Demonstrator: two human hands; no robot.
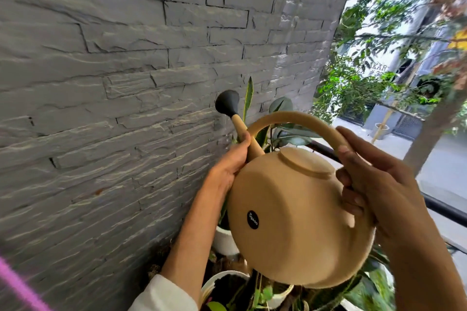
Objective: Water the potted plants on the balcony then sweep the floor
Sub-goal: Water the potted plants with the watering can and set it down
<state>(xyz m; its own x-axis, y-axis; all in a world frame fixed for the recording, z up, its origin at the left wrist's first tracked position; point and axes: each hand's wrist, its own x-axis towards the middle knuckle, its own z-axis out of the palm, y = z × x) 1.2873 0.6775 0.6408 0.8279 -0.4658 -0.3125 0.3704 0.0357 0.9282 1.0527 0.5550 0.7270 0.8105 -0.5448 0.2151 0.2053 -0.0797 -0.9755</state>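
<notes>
Holding the watering can (298,219) with both hands, I see it tipped forward, away from me, its flat base turned up toward the camera. The can is a rounded, matte beige plastic body with a raised circular disc on its base and a small black oval label on its side.

1. My right hand (386,184) wraps the arched tubular handle (303,121) at the rear of the can; fingers curl round it, fingertips against the body.
2. My left hand (232,161) grips the tapered beige spout (246,138) at the can's front left, thumb along its side. A white sleeve (164,295) covers the forearm below.
3. The spout ends in a dark grey, bulb-shaped rose (226,103), above and left of the can, close to the wall.

Below the can stand round white pots (222,240) with dark soil and green leaves; the can's body hides most of them. Behind the can rise a narrow, upright yellow-edged leaf (249,98) and broad glossy leaves (280,106).

Left of the can runs a grey stacked-stone wall (113,70), rough and split-faced. Right of the can, a dark round railing (444,209) crosses behind my right hand. Beyond the railing: trees (366,83), a pale building and a paved street, all blurred.
</notes>
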